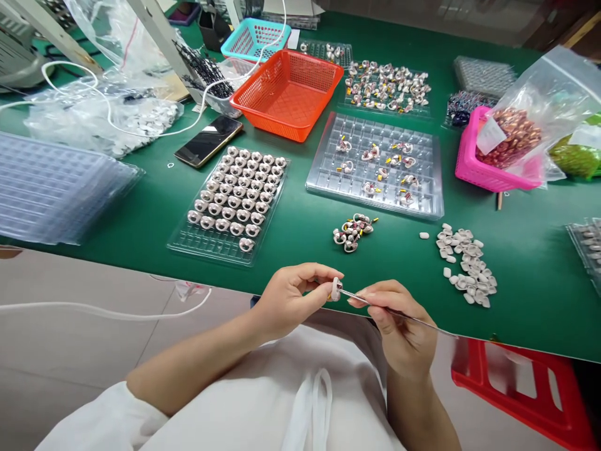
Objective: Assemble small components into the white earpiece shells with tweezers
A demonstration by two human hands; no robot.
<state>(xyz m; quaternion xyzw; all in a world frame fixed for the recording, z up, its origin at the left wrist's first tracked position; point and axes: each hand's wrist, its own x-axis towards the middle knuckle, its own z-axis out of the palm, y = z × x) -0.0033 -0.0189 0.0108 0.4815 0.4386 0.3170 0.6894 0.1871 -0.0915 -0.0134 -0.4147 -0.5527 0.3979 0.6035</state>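
At the table's front edge, my left hand (300,297) pinches a small white earbud housing (335,289) between thumb and fingertips; a bit of yellow shows at its underside. My right hand (404,319) is closed round slim metal tweezers (353,295), whose tip touches or nearly touches the housing. Just beyond my hands lies a small heap of white housings with red and yellow parts (353,233). Loose white caps (469,266) are scattered to the right. To the left, a clear tray (192,241) carries rows of white housings.
A stacked clear tray (319,178) holds several wired housings. Behind are an orange basket (286,94), a turquoise basket (256,37) and a phone (209,141). A pink basket (469,156) stands right, stacked plastic trays (56,188) left. A red stool (521,382) is below the edge.
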